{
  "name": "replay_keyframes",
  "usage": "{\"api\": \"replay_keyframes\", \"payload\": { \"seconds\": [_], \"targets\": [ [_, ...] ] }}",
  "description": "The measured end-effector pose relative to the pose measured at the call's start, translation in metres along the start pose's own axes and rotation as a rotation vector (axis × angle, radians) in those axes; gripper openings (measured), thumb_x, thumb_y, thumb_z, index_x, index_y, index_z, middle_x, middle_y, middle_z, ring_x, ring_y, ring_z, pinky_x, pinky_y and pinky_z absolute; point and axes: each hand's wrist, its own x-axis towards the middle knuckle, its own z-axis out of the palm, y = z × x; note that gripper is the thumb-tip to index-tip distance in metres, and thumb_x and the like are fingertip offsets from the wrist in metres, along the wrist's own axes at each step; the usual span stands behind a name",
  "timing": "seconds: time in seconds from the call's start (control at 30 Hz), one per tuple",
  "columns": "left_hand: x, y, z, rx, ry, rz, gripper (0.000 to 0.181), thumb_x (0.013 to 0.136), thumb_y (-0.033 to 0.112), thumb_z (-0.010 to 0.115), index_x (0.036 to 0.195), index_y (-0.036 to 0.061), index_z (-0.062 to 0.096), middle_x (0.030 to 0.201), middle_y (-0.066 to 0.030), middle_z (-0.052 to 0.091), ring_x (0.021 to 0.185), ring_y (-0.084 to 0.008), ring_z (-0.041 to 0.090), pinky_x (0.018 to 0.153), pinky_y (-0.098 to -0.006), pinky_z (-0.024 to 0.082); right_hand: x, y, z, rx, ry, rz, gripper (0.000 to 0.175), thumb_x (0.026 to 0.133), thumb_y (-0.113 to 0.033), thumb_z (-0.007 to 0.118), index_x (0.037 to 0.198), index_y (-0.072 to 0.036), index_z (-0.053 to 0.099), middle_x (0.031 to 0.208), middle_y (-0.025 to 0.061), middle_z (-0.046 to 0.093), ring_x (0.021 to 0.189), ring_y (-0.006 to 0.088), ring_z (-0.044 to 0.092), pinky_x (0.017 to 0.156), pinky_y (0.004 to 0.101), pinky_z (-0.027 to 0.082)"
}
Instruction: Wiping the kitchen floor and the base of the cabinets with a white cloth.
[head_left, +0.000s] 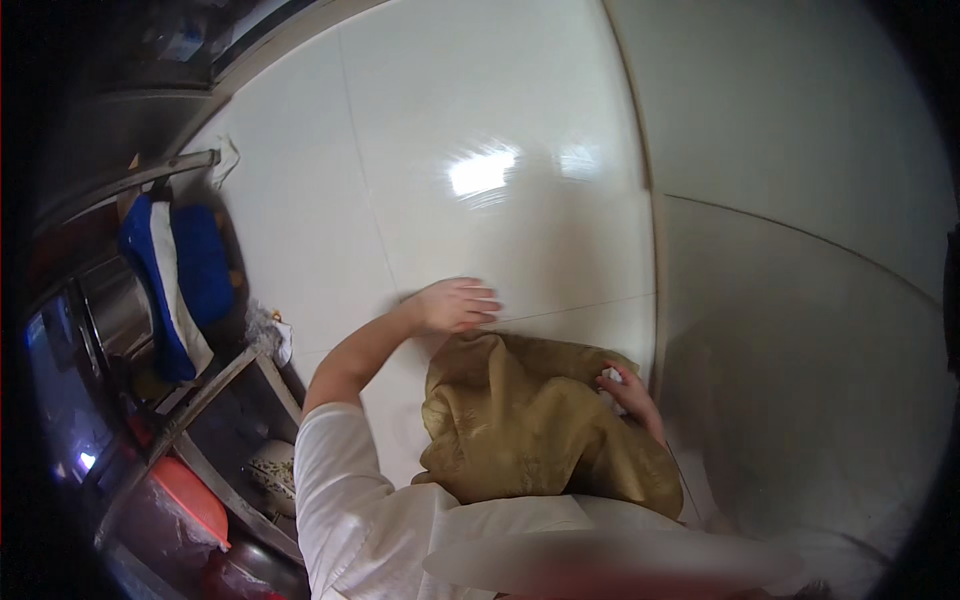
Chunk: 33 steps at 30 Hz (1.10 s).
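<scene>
Glossy white floor tiles (480, 90) spread out before me. My left hand (457, 304) reaches over them, its fingers bent to the right and blurred. A pale streak shows among those fingers, and I cannot tell whether it is a held thing or glare. Across my lap drapes a wrinkled, olive-gold cloth (517, 427), just below that hand. Over the cloth's right edge, my right hand (637, 401) grips a crumpled white wad (615, 375), which looks like tissue or thin cloth. Part of the wad is hidden by the fingers.
On the right rises a pale tiled wall (787, 300). A worn frame rack (217, 367) stands close on my left, near a blue and white cloth item (176, 277), a clear plastic bag (262, 326), a red plastic basket (195, 502) and a metal bowl (262, 570).
</scene>
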Motion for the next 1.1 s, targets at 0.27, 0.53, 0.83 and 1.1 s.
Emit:
{"api": "replay_keyframes", "payload": {
  "seconds": [0.27,0.53,0.83,1.1],
  "targets": [
    [-0.250,0.109,0.084,0.143,0.038,-1.018,0.042,0.083,0.026,0.052,0.124,0.0201,0.050,0.137,-0.0030,0.039,0.126,-0.0229,0.035,0.106,-0.0427,0.023,0.006,0.011,0.003,0.014,0.132,-0.017,0.050,0.080,-0.019,0.067,0.123,-0.004,0.048,0.089,0.0065,0.059,0.078,0.0121,0.054,0.070,0.0250,0.045],
    [-0.279,0.084,0.146,0.109,1.011,-2.415,0.054,0.096,0.035,0.024,0.136,0.0000,0.028,0.141,-0.0147,0.030,0.130,-0.0252,0.028,0.106,-0.0388,0.021,0.015,0.016,0.002,-0.403,0.322,-0.143,0.057,0.077,-0.017,0.068,0.125,0.001,0.043,0.104,0.0120,0.060,0.092,0.0233,0.058,0.082,0.0324,0.046],
    [0.105,0.034,0.039,-0.078,0.650,-1.325,0.060,0.079,0.036,0.054,0.130,0.0080,0.038,0.131,-0.0150,0.040,0.121,-0.0317,0.035,0.100,-0.0494,0.024,0.045,-0.018,0.011,-0.599,0.278,0.032,0.064,0.075,-0.021,0.068,0.127,0.000,0.038,0.127,0.0226,0.044,0.108,0.0336,0.052,0.086,0.0384,0.043],
    [0.124,0.059,0.075,-0.006,0.493,-0.603,0.051,0.084,0.038,0.049,0.131,0.0176,0.041,0.137,-0.0013,0.037,0.130,-0.0210,0.028,0.108,-0.0415,0.019,0.061,-0.061,0.029,-1.082,0.390,0.048,0.068,0.077,-0.033,0.063,0.129,0.000,0.034,0.134,0.0255,0.033,0.108,0.0356,0.052,0.088,0.0413,0.043]
  ]
}}
